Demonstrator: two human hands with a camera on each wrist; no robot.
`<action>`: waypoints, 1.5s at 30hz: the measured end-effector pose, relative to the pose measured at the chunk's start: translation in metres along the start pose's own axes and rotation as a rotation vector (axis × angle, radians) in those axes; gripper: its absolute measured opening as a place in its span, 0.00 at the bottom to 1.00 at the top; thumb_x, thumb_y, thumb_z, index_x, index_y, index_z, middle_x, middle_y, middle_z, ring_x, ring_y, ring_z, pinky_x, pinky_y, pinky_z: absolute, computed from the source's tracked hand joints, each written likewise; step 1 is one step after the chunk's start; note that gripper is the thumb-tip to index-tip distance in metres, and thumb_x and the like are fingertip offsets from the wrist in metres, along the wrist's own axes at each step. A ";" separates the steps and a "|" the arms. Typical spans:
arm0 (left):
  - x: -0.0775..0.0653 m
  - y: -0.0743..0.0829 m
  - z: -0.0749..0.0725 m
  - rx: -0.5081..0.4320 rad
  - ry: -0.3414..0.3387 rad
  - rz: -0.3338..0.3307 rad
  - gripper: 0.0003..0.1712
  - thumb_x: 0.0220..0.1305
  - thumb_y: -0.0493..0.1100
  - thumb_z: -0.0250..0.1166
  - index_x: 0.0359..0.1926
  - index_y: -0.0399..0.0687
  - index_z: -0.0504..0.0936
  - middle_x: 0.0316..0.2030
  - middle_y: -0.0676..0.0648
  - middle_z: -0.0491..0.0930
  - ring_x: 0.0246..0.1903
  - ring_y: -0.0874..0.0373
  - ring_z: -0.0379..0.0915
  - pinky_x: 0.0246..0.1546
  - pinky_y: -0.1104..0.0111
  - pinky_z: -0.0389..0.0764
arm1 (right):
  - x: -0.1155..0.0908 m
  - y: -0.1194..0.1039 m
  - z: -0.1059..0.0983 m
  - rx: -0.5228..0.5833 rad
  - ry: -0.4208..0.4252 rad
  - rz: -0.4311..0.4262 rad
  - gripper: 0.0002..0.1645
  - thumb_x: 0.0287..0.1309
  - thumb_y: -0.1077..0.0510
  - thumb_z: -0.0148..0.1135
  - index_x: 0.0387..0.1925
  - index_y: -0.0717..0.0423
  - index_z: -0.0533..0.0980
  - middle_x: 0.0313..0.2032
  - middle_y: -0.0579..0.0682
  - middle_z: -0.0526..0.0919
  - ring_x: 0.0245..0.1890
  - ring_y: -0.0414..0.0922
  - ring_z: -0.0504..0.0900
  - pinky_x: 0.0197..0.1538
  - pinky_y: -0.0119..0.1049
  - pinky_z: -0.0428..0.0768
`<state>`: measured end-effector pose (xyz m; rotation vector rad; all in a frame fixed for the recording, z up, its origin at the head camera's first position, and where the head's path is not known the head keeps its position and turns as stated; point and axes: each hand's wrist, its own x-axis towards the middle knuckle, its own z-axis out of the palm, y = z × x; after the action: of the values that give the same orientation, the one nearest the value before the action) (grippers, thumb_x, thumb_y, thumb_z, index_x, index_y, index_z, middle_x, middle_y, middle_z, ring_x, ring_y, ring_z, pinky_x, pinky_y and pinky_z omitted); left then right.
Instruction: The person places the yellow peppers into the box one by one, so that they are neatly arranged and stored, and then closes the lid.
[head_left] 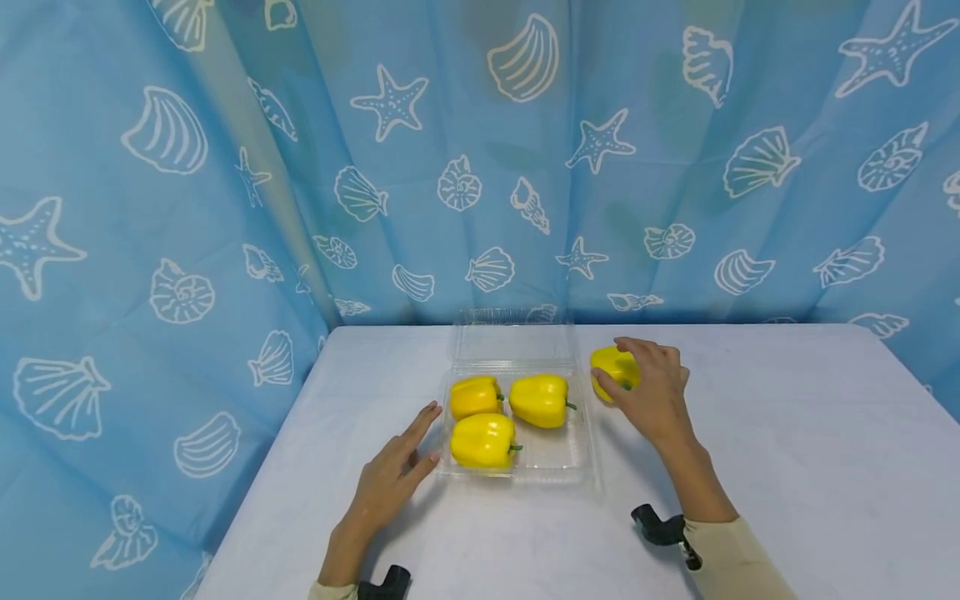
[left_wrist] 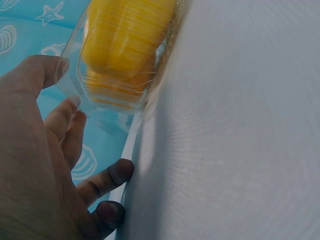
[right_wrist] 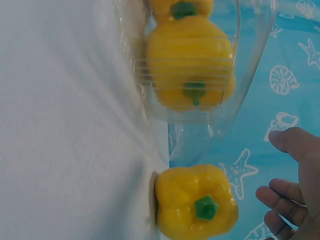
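Observation:
A clear plastic clamshell box (head_left: 555,454) lies with its lid (head_left: 513,342) raised at the back. Inside are three yellow bell peppers: one at back left (head_left: 474,397), one at back right (head_left: 538,400) and one at front left (head_left: 482,442). My left hand (head_left: 386,483) is at the box's left side, its thumb and fingertips at the rim, fingers loosely spread. A fourth yellow bell pepper (head_left: 606,362) sits on the table right of the box. Over it my right hand (head_left: 656,396) hovers, thumb and fingers apart; the right wrist view shows a gap between that hand (right_wrist: 300,185) and the pepper (right_wrist: 192,195).
A white cloth covers the table (head_left: 787,467). Behind and to the left hangs a blue curtain (head_left: 450,225) printed with shells and starfish. Black camera mounts (head_left: 660,527) are strapped at both wrists.

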<state>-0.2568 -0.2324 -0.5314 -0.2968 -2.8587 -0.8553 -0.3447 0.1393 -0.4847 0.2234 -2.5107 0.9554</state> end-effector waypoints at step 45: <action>0.000 0.000 -0.001 -0.014 0.002 0.024 0.35 0.73 0.58 0.54 0.77 0.75 0.54 0.75 0.67 0.53 0.33 0.63 0.65 0.31 0.66 0.68 | -0.001 0.027 0.007 -0.082 -0.045 0.109 0.42 0.57 0.43 0.71 0.64 0.64 0.69 0.62 0.66 0.69 0.59 0.64 0.59 0.50 0.60 0.56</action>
<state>-0.2564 -0.2329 -0.5305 -0.3314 -2.8421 -0.8709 -0.3547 0.1551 -0.5055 0.0844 -2.6199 0.8951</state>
